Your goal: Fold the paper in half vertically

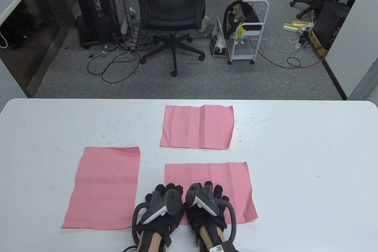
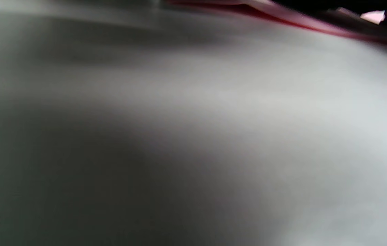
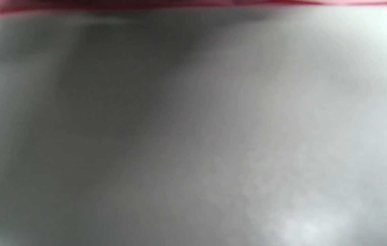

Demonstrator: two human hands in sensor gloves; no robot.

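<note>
Both hands parked on the near pink sheet

Left hand (image 1: pixel 161 204) and right hand (image 1: pixel 206 201) rest side by side on the near sheet (image 1: pixel 233 184) at the bench (image 1: pixel 310 160) front edge, likely pinning it for folding; neither grip readable.

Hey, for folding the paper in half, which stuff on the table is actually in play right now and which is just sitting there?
In play:
- near pink sheet, lying flat
- left hand and right hand, both resting on its near edge

Just sitting there:
- far pink sheet, creased
- left pink sheet
- white table
</note>
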